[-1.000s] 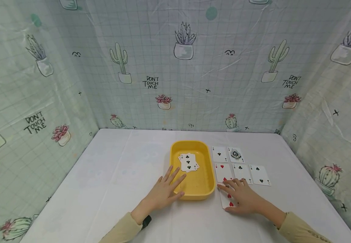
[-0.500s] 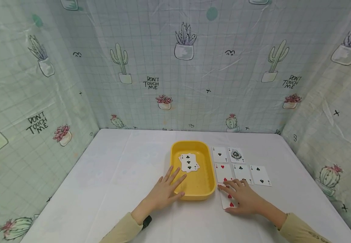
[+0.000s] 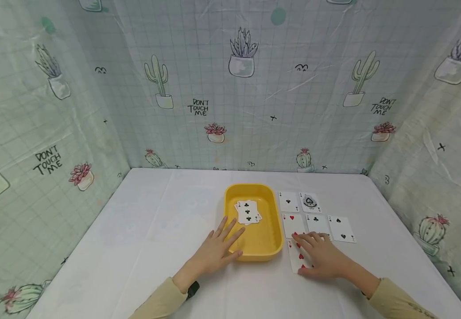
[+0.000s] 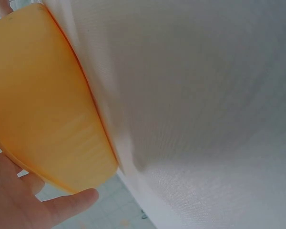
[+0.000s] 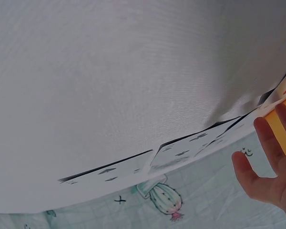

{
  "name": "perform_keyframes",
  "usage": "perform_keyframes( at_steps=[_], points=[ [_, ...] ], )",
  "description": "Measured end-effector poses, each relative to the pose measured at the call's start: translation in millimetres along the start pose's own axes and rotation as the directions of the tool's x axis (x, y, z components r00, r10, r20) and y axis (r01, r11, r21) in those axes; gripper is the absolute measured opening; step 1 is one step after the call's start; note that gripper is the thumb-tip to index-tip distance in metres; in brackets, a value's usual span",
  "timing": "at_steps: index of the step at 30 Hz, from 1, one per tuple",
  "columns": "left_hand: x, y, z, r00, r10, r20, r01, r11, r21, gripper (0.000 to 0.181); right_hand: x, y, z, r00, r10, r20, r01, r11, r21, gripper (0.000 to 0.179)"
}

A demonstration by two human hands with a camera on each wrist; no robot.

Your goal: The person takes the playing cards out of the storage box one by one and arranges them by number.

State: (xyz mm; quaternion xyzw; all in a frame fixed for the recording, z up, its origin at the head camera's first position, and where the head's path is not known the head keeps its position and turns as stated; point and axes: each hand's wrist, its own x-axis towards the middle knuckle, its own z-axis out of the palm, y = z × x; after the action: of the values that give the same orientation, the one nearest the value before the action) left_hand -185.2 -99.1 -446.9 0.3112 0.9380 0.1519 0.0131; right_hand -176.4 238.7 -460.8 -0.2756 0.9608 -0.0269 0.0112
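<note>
My left hand (image 3: 214, 250) rests with spread, straight fingers over the near left rim of a yellow tray (image 3: 260, 241). Inside the tray lies a small stack of playing cards (image 3: 248, 212), a three of clubs on top. My right hand (image 3: 323, 257) is over a hearts card (image 3: 296, 266), probably a three, its right part hidden under the palm. Those fingers are spread and slightly bent, the thumb at the card's near edge. Beyond the fingertips lie a two of hearts (image 3: 290, 225) and a two of clubs (image 3: 316, 223). In the right wrist view the right hand (image 5: 269, 176) appears with fingers apart.
A two of spades (image 3: 342, 228) ends the middle row of cards on the right. Behind that row lie an ace of clubs (image 3: 288, 202) and an ace of spades (image 3: 309, 202). A white cloth (image 3: 166, 221) covers the table, and a cactus-print curtain (image 3: 270, 97) surrounds it.
My right hand has shifted slightly to the right, showing more of the hearts card's upper left corner. My left hand and the tray stay in place.
</note>
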Motion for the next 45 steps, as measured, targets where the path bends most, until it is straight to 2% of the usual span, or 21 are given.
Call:
perform_keyframes(
  at_steps=[8, 14, 24, 34, 40, 45],
  points=[
    [0.4, -0.6, 1.3, 1.0, 0.002, -0.004, -0.002, 1.0, -0.006, 0.06, 4.0, 1.3, -5.7, 1.0, 0.024, 0.013, -0.025, 0.999, 0.045, 0.091],
    [0.6, -0.5, 1.6, 1.0, -0.001, 0.001, 0.001, 1.0, -0.004, 0.06, 15.3, 6.4, -17.3, 0.997, 0.016, -0.073, -0.013, 0.999, 0.04, 0.083],
    [0.7, -0.3, 1.1, 1.0, 0.001, -0.011, -0.001, 1.0, 0.001, 0.059, 43.9, 8.8, -37.0, 0.983, 0.002, -0.183, 0.007, 0.999, 0.049, 0.071],
    [0.3, -1.5, 1.1, 1.0, -0.003, -0.011, 0.003, 1.0, -0.007, 0.06, 78.7, -0.5, -40.7, 0.976, -0.007, -0.219, 0.034, 0.992, 0.119, 0.062],
    [0.1, -1.5, 1.3, 1.0, -0.005, -0.009, 0.005, 1.0, -0.001, 0.06, 97.3, -6.1, -37.3, 0.955, -0.055, -0.292, 0.09, 0.99, 0.108, 0.056],
    [0.3, -2.3, 1.4, 1.0, -0.003, -0.014, 0.003, 1.0, 0.0, 0.06, 113.0, -9.3, -35.6, 0.966, -0.035, -0.257, 0.065, 0.992, 0.11, 0.055]
  ],
)
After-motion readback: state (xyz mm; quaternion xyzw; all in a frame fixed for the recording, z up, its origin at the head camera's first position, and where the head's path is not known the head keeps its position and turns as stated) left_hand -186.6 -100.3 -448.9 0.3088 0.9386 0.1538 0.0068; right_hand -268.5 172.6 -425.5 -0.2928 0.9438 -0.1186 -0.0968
